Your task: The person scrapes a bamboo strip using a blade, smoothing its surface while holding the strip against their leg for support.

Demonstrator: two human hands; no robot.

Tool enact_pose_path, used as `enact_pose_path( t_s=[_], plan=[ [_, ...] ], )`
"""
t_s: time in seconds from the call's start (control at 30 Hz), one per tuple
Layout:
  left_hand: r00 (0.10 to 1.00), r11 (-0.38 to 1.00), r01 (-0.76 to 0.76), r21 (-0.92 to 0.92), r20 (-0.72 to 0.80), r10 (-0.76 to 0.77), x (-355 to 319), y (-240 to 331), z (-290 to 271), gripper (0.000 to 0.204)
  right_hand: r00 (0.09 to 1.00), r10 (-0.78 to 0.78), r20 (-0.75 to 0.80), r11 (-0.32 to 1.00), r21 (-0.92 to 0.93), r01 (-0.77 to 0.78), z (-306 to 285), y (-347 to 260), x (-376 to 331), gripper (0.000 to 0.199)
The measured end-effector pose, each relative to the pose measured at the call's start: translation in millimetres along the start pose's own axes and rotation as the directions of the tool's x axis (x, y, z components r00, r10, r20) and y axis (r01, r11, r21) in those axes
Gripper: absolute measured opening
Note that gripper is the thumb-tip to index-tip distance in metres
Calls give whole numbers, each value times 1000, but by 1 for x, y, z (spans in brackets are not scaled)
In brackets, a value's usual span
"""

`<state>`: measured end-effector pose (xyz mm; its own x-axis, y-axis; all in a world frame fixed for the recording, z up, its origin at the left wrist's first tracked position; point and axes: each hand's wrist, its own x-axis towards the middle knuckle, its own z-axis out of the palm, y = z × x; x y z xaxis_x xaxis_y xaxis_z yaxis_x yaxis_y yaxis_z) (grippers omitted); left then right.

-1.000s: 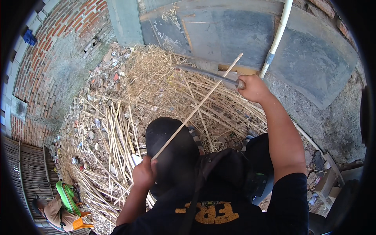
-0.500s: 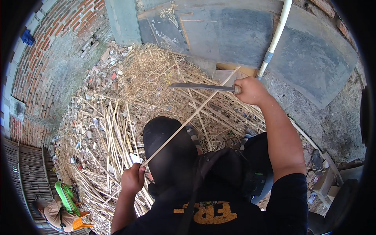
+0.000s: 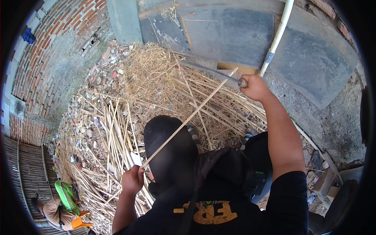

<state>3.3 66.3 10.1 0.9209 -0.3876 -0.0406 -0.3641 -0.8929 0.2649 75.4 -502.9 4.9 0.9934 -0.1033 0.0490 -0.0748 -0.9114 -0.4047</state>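
My left hand [image 3: 133, 180] is closed around the near end of a long, pale bamboo strip [image 3: 192, 116], which slants up and away to the right. In my right hand [image 3: 255, 87] is the handle of a machete [image 3: 213, 72], its blade pointing to the left. The blade crosses the strip close to its far end; I cannot tell whether they touch. Part of the strip runs in front of a dark cap [image 3: 166, 133].
Loose bamboo strips [image 3: 113, 129] and curly shavings [image 3: 147, 70] cover the rubble ground. A white pipe [image 3: 279, 33] stands by grey panels [image 3: 243, 35]. At left is a brick wall [image 3: 43, 58]. Another person [image 3: 56, 213] is at the lower left, beside a green object [image 3: 66, 196].
The machete has moved away and slightly right, toward the far end of the strip, its tip now angled farther up. The left hand has stayed almost in place, still gripping the bamboo strip.
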Motion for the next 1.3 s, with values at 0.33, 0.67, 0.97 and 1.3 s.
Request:
enact_pose_path(
  t_s=[0.33,0.67,0.97,1.3],
  plan=[
    [1000,1000,7,-13,-12,-7,0,-7,8,28,997,-36,-65,997,-65,31,-1,-13,1,32],
    [1000,1000,16,-16,24,-15,0,-8,5,32,991,69,-118,994,89,-58,-8,-9,-4,26],
    [999,1000,17,-25,31,-16,0,-1,0,33,967,184,-174,978,132,-162,-2,-5,-1,19],
    [998,998,-6,-60,-62,2,1,-2,11,29,996,69,-51,990,127,-62,-4,-7,-1,23]
  ],
)
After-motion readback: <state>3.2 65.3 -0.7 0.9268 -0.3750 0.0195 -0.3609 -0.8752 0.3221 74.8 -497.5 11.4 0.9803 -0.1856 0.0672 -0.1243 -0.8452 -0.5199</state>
